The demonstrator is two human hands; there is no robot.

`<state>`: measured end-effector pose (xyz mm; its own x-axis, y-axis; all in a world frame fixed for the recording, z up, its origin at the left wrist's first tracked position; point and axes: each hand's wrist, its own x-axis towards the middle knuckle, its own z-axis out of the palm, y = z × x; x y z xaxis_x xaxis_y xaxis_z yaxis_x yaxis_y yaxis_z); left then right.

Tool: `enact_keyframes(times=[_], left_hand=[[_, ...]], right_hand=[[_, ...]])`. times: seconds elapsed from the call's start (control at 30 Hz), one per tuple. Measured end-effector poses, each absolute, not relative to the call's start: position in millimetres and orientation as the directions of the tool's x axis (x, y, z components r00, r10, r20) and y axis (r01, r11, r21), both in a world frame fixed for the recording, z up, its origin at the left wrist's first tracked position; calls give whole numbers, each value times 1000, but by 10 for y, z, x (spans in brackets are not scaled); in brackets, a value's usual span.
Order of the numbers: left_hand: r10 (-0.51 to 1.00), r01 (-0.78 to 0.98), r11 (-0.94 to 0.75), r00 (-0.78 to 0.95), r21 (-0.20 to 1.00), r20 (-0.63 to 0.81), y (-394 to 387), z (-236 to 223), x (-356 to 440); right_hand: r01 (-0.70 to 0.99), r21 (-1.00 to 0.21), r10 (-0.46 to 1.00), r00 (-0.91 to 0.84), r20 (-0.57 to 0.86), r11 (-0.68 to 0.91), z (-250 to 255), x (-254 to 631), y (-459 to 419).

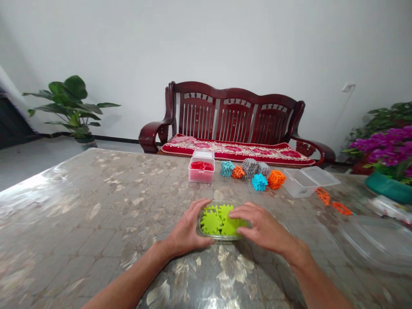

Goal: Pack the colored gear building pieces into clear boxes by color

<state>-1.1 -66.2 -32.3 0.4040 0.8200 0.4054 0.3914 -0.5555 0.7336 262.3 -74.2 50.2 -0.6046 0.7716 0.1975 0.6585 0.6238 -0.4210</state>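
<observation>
A clear oval plastic container [219,237] holds lime-green flat toothed plastic pieces [211,223], packed close to its rim. My left hand [188,225] is wrapped around the container's left end, thumb at the near side and fingers at the far side. Over the right part of the container reaches my right hand [260,225]; its curled fingers and thumb are on a green piece [230,226] among the others. The right fingers partly cover that piece, and the container's right end is hidden by the hand.
Beyond the container stand a box of red pieces [201,175], blue, grey and orange knobbly balls [259,182] and a clear box [296,185]. Orange pieces [341,209], transparent lids [380,240] and a flower pot [388,187] are to the right. A wooden bench [234,111] stands behind the table [96,214].
</observation>
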Motion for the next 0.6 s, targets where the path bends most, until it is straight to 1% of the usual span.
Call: enact_keyframes(times=[0.13,0.37,0.47,0.6], left_hand=[[818,395,-559,407,729,406,-660,-314,-13],[821,388,-555,397,736,410,-670,-308,2],[821,383,-554,396,739,410,-667,-306,7],[824,382,-550,397,743,405,-667,-296,10]], right_hand=[[636,-399,742,-634,217,661,508,2618,-747],[642,-363,732,-647,216,675,451,2568,-761],[641,-359,731,-635,249,678,451,2560,-750],[673,-317,744,-603,287,668,452,2562,-730]])
